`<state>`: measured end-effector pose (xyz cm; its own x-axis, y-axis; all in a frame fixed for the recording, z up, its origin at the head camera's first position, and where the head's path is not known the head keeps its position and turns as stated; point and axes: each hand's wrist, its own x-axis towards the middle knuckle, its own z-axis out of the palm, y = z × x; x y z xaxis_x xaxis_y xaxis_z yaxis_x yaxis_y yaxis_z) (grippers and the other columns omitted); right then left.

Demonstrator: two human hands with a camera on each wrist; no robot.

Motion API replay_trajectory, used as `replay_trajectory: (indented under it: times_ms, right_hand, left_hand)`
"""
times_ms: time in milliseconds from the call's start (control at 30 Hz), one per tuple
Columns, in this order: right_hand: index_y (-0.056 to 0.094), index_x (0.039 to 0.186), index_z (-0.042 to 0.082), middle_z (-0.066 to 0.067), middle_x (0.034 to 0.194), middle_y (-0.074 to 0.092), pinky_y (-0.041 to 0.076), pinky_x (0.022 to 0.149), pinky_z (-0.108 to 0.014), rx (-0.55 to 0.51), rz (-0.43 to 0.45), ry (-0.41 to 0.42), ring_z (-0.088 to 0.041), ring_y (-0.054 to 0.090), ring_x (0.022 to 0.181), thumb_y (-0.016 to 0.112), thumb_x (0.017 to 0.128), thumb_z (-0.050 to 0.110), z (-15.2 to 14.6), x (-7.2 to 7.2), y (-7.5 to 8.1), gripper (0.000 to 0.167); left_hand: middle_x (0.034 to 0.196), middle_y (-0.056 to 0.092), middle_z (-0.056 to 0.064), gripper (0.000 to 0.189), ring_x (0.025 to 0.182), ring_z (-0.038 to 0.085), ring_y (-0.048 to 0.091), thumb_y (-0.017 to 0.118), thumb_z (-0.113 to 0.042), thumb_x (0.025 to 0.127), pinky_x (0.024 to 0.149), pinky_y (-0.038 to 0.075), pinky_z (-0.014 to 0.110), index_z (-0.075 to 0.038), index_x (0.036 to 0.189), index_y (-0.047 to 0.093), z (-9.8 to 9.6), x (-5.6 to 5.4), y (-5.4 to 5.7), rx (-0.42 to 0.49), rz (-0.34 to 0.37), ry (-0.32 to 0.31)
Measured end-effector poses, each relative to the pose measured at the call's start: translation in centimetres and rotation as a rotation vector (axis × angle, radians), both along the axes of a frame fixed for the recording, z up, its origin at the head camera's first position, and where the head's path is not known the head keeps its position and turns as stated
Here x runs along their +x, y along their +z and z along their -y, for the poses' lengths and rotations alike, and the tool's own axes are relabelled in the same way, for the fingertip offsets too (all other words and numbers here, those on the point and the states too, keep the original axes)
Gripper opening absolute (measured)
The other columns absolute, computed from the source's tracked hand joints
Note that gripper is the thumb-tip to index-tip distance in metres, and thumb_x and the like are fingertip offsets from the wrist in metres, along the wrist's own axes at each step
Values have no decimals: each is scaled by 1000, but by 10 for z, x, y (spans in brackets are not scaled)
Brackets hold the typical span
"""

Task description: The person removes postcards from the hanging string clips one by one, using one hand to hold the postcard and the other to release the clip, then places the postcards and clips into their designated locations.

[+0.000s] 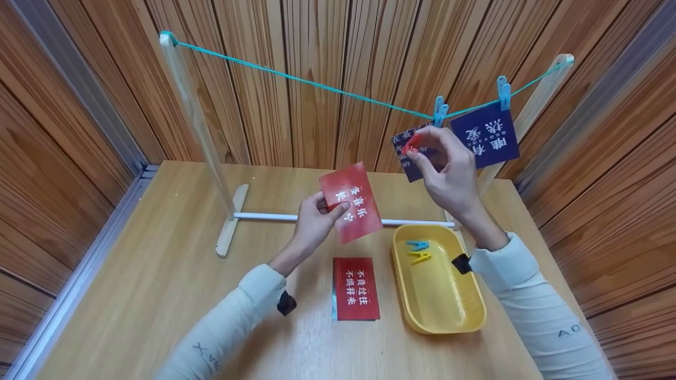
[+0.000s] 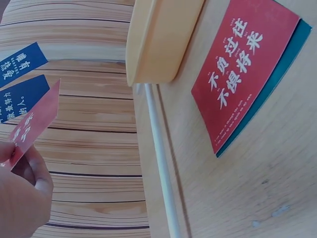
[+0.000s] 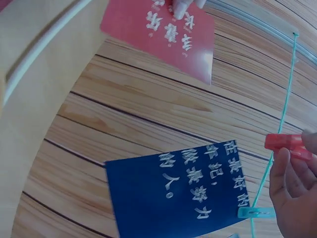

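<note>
My left hand pinches a red card with white characters, thumb on its face, held above the table. My right hand pinches a red clothespin between thumb and fingertips, in front of a dark blue card. That card hangs from the green string by a blue clothespin. To its right another dark blue card hangs from a second blue clothespin. In the right wrist view the red clothespin is close to the string, left of the hanging card's clip.
A stack of cards with a red one on top lies on the table. Beside it stands a yellow basin holding a blue clothespin and a yellow clothespin. Wooden posts and a white rod form the rack.
</note>
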<state>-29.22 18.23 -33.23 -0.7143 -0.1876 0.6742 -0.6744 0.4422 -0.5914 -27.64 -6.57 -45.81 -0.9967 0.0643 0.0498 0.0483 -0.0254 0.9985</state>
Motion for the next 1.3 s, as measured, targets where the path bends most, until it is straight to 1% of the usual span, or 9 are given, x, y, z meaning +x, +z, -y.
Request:
replay_trajectory:
  times_ms: [100, 267, 400, 567, 667, 733, 900, 1067, 1300]
  right_hand:
    - [65, 129, -1, -9, 116, 73, 59, 84, -17, 63, 30, 65, -6, 71, 104, 73, 98, 10, -5, 2, -8, 34]
    - [68, 126, 1, -9, 114, 73, 58, 96, -20, 159, 76, 163, -17, 72, 107, 76, 96, 9, -15, 7, -28, 32]
    - [70, 124, 4, -9, 113, 73, 60, 97, -22, 231, 150, 175, -23, 74, 108, 80, 94, 12, -21, 13, -45, 33]
    - [71, 122, 7, -6, 111, 74, 66, 89, -39, 298, 226, 173, -20, 77, 99, 82, 92, 14, -25, 16, -56, 33]
    - [72, 122, 6, -8, 113, 74, 66, 89, -43, 337, 244, 178, -21, 77, 98, 83, 91, 15, -28, 18, -61, 34]
    - [73, 122, 7, -7, 112, 75, 61, 99, -41, 362, 255, 173, -21, 77, 98, 84, 90, 16, -30, 19, -66, 35]
    - [74, 122, 11, -7, 112, 75, 60, 99, -44, 375, 306, 172, -21, 76, 99, 84, 90, 17, -35, 22, -80, 34]
    - [73, 123, 10, -9, 114, 74, 65, 91, -45, 397, 371, 196, -21, 75, 101, 81, 93, 20, -41, 27, -97, 33]
    - [73, 125, 12, -8, 115, 74, 65, 91, -41, 540, 458, 177, -20, 72, 101, 81, 93, 21, -50, 30, -111, 34]
  left_hand:
    - [129, 72, 10, 44, 118, 22, 72, 76, -19, 98, 100, 62, 38, -9, 139, 62, 1, 3, -4, -11, 18, 17]
    - [130, 72, 9, 45, 120, 23, 73, 75, -20, 99, 101, 61, 39, -10, 140, 61, 0, 10, -15, -2, 67, -16]
    - [131, 72, 8, 46, 119, 22, 73, 74, -21, 99, 101, 62, 39, -12, 142, 60, -1, 16, -24, -15, 107, -60]
    - [132, 72, 9, 49, 120, 24, 73, 75, -23, 99, 100, 62, 40, -11, 143, 59, -2, 20, -33, -30, 112, -75]
    - [132, 71, 10, 48, 121, 25, 73, 74, -21, 99, 99, 63, 40, -9, 143, 58, -4, 21, -36, -29, 113, -81]
    - [132, 71, 11, 49, 121, 26, 73, 74, -20, 100, 99, 63, 40, -9, 144, 57, -5, 21, -37, -29, 122, -87]
    - [133, 71, 9, 53, 120, 24, 73, 75, -22, 99, 101, 62, 40, -10, 147, 54, -7, 27, -44, -37, 152, -92]
    - [133, 71, 9, 53, 121, 25, 73, 74, -20, 99, 102, 61, 42, -11, 147, 54, -8, 34, -55, -46, 180, -104]
    - [133, 73, 12, 59, 121, 29, 73, 74, -15, 98, 102, 61, 46, -9, 150, 46, -13, 40, -74, -45, 260, -104]
